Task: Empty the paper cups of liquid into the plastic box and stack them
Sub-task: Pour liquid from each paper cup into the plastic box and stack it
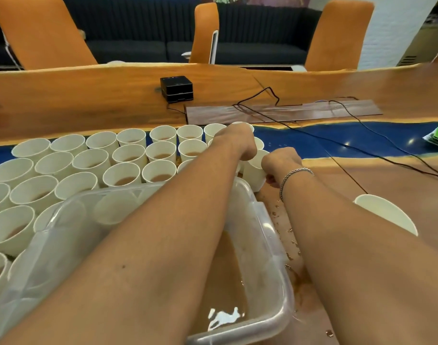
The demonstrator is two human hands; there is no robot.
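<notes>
Several white paper cups (128, 155) with brown liquid stand in rows on the left half of the table. A clear plastic box (267, 235) holding brown liquid sits in front of me. My left hand (240, 143) reaches over the box and curls its fingers round a cup at the right end of the rows; that cup is mostly hidden. My right hand (280, 163), with a bracelet on the wrist, grips the side of another white cup (254, 173) just past the box's far right corner. A white cup (387, 215) stands apart at the right, partly behind my right forearm.
Drops and a puddle of brown liquid (300, 277) lie on the wood right of the box. Black cables (337, 143) cross the table's blue strip. A black device (176, 88) and a dark board (282, 112) sit farther back. Orange chairs (337, 33) stand behind the table.
</notes>
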